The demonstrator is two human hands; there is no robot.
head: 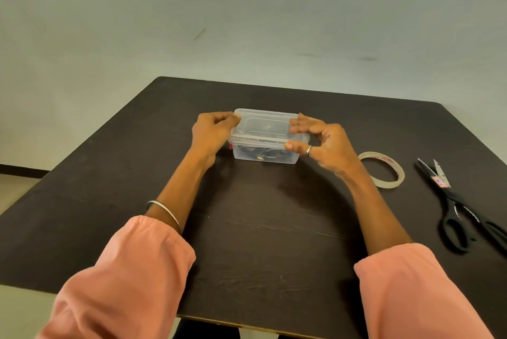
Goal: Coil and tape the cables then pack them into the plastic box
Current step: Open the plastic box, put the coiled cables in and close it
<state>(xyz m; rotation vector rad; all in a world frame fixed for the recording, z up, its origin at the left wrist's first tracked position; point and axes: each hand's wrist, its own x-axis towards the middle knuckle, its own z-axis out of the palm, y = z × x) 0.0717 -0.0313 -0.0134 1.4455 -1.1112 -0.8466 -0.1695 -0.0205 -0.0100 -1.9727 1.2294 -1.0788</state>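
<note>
Basically down to the closing step, going by how things lie. Left hand curled at the left end of the plastic box, fingertips pinching the lid corner. Right hand at the opposite end, fingers touching the lid's top, thumb tucked under the rim near the front right corner, ring on the thumb. One hand per end probably to press the lid down evenly and to reach the red latches peeking out at the sides; can't tell whether those are snapped shut yet.

Box sitting flat around the middle of the dark table, lid on top. Dark cables visible through the clear wall, already inside, so coiling and taping looks done. Can't make out any tape on them through the plastic.

Further out to the right: roll of clear tape lying flat just beside the right wrist, then black scissors well apart near the table edge, blades slightly apart. Probably parked there, off to the side, within reach of the right hand.

Writing-wise: red lettering on the inside of the tape core, upside down from here and too small to read properly. Small red and blue sticker on a scissor blade, also not legible. Nothing readable on the box itself.

Pink sleeves pushed up on both arms, a metal bangle on the left wrist.
</note>
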